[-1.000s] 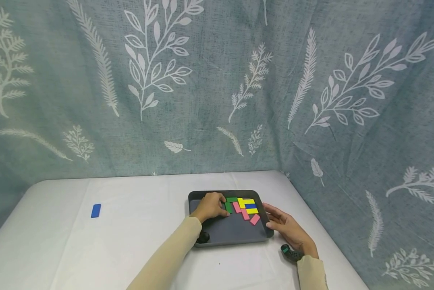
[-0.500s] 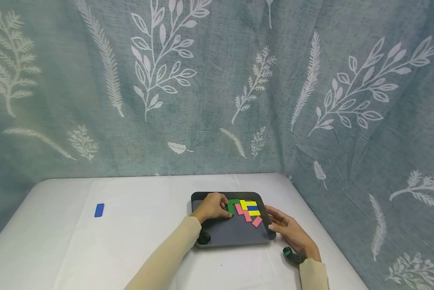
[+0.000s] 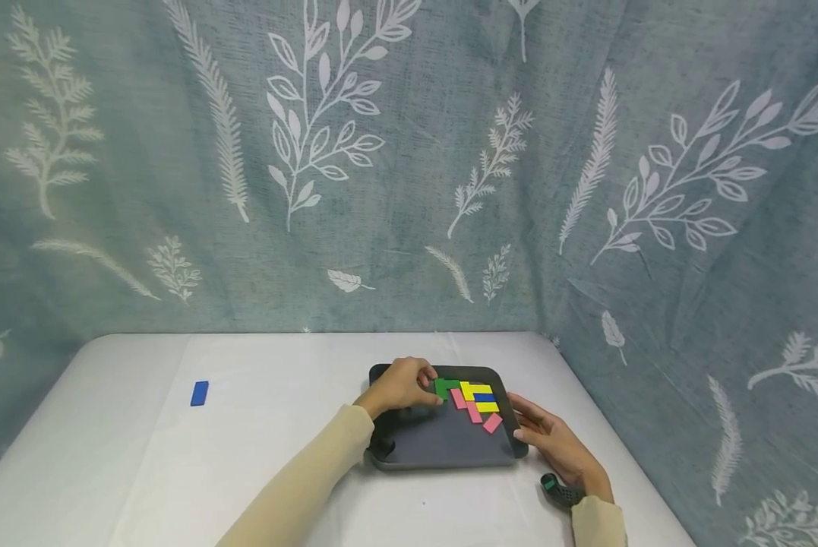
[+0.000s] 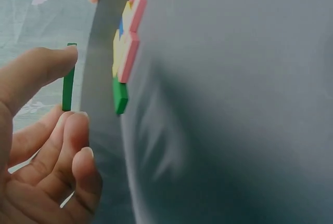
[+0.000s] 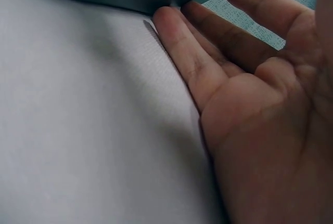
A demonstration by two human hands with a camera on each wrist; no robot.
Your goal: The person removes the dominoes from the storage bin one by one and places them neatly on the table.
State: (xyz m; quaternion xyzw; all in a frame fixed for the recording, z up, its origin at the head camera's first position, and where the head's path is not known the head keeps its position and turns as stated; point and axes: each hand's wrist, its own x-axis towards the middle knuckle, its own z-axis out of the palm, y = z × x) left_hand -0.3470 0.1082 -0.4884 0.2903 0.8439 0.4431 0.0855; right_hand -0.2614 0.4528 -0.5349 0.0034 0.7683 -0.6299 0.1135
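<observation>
My left hand (image 3: 403, 384) is above the far left part of a dark grey tray (image 3: 443, 454). It pinches a flat green block (image 4: 68, 86) between thumb and fingertips, raised off the tray floor in the left wrist view. Just beside it a second green block (image 4: 120, 96) lies in the tray, in a cluster with pink blocks (image 3: 474, 412), yellow blocks (image 3: 487, 407) and a blue block (image 3: 484, 397). My right hand (image 3: 552, 439) touches the tray's right side from outside, its fingers fairly straight along the wall in the right wrist view.
A lone blue block (image 3: 200, 393) lies on the white tablecloth (image 3: 258, 425) far to the left of the tray. Dark devices are strapped at both wrists. A patterned green-grey curtain (image 3: 381, 289) stands behind the table and along its right side.
The whole head view has shifted, so everything appears further right. Relative to the tray, my left hand has risen slightly with the green block. My right hand stays at the tray's side.
</observation>
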